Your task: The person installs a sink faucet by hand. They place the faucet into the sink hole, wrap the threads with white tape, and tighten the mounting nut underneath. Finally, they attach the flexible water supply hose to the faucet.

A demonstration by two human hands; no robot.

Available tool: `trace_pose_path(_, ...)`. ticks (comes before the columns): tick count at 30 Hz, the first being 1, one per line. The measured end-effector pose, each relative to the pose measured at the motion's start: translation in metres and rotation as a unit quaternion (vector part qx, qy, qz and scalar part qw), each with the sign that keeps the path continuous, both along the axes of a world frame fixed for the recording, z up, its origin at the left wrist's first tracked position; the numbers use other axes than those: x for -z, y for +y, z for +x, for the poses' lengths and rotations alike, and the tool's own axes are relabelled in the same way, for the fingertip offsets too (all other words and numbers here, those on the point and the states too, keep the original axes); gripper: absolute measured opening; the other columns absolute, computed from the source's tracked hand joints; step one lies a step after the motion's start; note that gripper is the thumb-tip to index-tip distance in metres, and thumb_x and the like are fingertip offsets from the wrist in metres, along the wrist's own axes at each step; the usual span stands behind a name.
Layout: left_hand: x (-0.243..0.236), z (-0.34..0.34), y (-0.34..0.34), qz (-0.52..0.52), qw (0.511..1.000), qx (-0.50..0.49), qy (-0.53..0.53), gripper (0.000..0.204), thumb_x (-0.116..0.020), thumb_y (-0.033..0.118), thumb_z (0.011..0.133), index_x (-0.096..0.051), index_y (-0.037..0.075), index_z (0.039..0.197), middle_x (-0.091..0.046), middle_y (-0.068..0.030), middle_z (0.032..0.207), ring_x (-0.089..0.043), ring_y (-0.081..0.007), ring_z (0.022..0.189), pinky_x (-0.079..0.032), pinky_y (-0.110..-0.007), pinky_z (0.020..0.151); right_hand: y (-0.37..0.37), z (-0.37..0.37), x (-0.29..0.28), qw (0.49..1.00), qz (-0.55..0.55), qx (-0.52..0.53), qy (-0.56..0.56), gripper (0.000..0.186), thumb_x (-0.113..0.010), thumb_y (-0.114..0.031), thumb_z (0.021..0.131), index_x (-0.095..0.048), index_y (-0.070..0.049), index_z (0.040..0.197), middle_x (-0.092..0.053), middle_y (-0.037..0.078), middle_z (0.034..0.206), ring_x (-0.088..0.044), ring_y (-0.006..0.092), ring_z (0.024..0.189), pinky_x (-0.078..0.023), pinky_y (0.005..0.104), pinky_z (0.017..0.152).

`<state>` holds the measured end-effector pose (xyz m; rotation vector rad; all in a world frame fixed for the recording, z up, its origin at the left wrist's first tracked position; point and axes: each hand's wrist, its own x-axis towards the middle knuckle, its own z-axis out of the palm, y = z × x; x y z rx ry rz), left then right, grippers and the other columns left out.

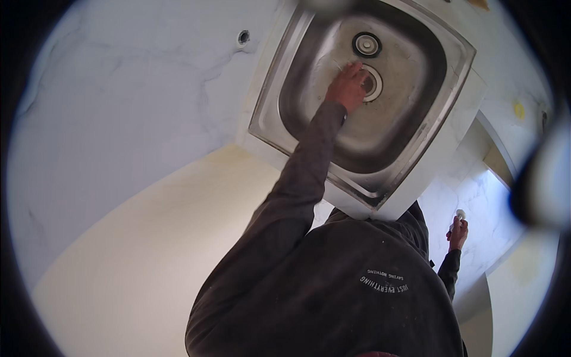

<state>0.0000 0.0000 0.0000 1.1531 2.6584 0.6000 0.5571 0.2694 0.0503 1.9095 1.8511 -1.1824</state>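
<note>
My left hand (347, 89) reaches down into a stainless steel sink (285, 119), its fingers slightly apart at the left side of a round drain hole with a pale ring (376, 89). I cannot make out anything held in those fingers. Just beyond the hole lies a round metal drain strainer (367, 44) with a black rim. Low at the far right, my right hand (457, 235) is closed around a small white piece (460, 214); only its top shows, so its kind is unclear.
The sink is set in a pale marbled counter (357, 207), right in front of my body. A white marbled wall (137, 89) with a small round pipe opening (243, 38) rises at the left. An opening with a slanted edge (496, 146) is on the right. A blurred dark object (544, 172) covers the right rim.
</note>
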Motion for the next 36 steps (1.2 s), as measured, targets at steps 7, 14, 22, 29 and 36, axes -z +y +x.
trace_pose_path(7, -0.071, 0.021, -0.062, -0.03, 0.989, -0.14, 0.03, 0.032, -0.065, 0.024, 0.092, -0.067, 0.011, 0.122, -0.07, -0.0139, 0.108, -0.067, -0.0336, 0.096, -0.047, -0.046, 0.097, 0.02, -0.124, -0.019, 0.988, 0.054, -0.026, 0.143, 0.037, -0.062, -0.037, 0.1, -0.056, -0.002, 0.111, -0.055, 0.003, 0.073, -0.049, 0.0092, 0.049, -0.038, 0.0251, 0.041)
trace_pose_path(14, -0.139, -0.017, -0.077, -0.032, 0.946, -0.32, 0.044, 0.065, -0.06, 0.025, 0.097, -0.03, 0.005, 0.151, -0.069, -0.0233, 0.111, -0.069, -0.0427, 0.088, -0.055, -0.049, 0.076, 0.005, -0.243, -0.081, 0.968, 0.067, -0.084, 0.227, 0.036, -0.064, -0.034, 0.099, -0.058, -0.004, 0.117, -0.058, 0.004, 0.076, -0.051, 0.0082, 0.054, -0.041, 0.0253, 0.047)
trace_pose_path(22, -0.163, -0.057, -0.05, -0.063, 0.906, -0.412, 0.075, 0.08, -0.055, 0.033, 0.098, -0.011, -0.004, 0.153, -0.07, -0.0272, 0.09, -0.068, -0.0468, 0.088, -0.051, -0.054, 0.08, -0.003, -0.27, -0.096, 0.96, 0.059, -0.087, 0.26, 0.032, -0.064, -0.036, 0.099, -0.06, -0.007, 0.112, -0.057, 0.0, 0.074, -0.048, 0.0058, 0.051, -0.038, 0.0228, 0.045)
trace_pose_path(29, -0.168, -0.083, -0.045, -0.105, 0.905, -0.403, 0.085, 0.08, -0.049, 0.03, 0.1, -0.006, -0.018, 0.148, -0.069, -0.0272, 0.089, -0.07, -0.0441, 0.085, -0.056, -0.05, 0.078, 0.002, -0.272, -0.113, 0.959, 0.041, -0.08, 0.269, 0.026, -0.064, -0.028, 0.099, -0.059, -0.006, 0.112, -0.06, 0.003, 0.075, -0.053, 0.0084, 0.053, -0.042, 0.0246, 0.047)
trace_pose_path(36, -0.167, -0.076, -0.036, -0.142, 0.896, -0.415, 0.07, 0.074, -0.048, 0.03, 0.1, -0.014, -0.018, 0.145, -0.07, -0.0278, 0.094, -0.07, -0.0423, 0.086, -0.056, -0.048, 0.082, -0.002, -0.267, -0.119, 0.95, 0.01, -0.049, 0.308, 0.026, -0.062, -0.025, 0.099, -0.057, -0.004, 0.113, -0.06, 0.003, 0.076, -0.052, 0.0083, 0.053, -0.042, 0.0238, 0.048)
